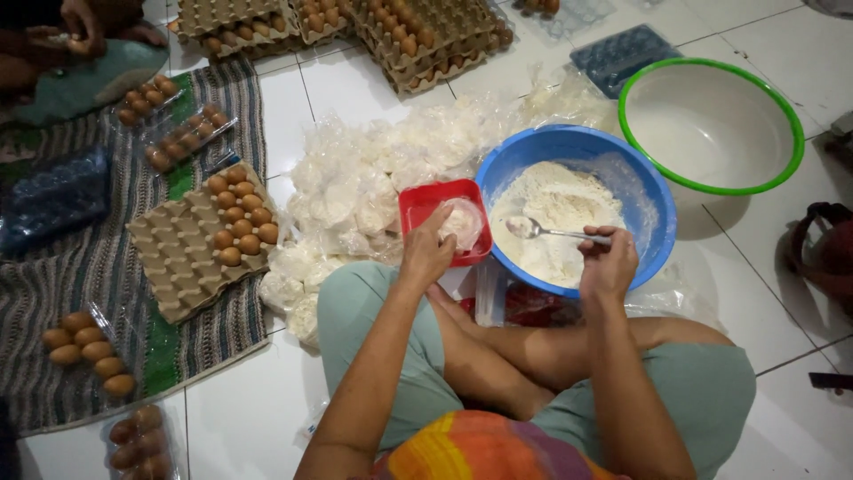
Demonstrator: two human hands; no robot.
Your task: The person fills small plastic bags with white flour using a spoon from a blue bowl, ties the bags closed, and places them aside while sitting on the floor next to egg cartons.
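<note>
I see a white tiled floor [267, 409] with a striped mat [89, 267] on its left side carrying an egg tray [178, 253]. My left hand [426, 253] pinches a small plastic bag [462, 222] open in the red tub [418, 209]. My right hand [609, 262] grips the spoon [546, 231], lying crosswise, bowl pointing left, over flour in the blue basin [653, 213].

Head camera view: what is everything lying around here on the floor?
Blue bowl: one, holds white flour, centre.
Spoon: one, metal, over the flour.
Red tub: one, left of the blue bowl, a clear bag in it.
Green-rimmed bowl: one, white, upper right.
Filled bags: a pile, white, behind the tub.
Egg tray: one, brown, partly filled, on a striped mat.
Left hand: on the tub.
Right hand: holds the spoon.
</note>
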